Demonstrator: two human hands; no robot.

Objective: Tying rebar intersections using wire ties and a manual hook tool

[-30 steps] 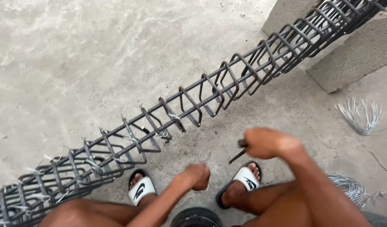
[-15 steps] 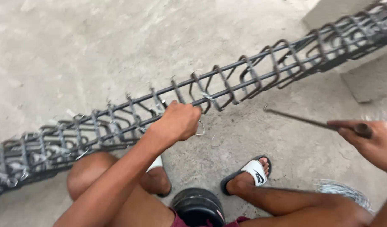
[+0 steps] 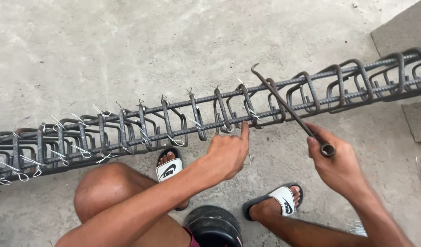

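Concrete floor; left hand fingertip on rebar cage; right hand grips hook tool.

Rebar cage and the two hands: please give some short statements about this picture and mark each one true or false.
1. The right hand holds a hooked metal rod. True.
2. The hook end of the rod lies on the concrete floor. False: it sticks up past the top of the rebar cage.
3. The left hand points one finger up to the cage's lower bar. True.
4. No wire ties are on the cage. False: light wire ties show on many stirrups at the left part.
5. The person is barefoot. False: white and black sandals are on the feet.
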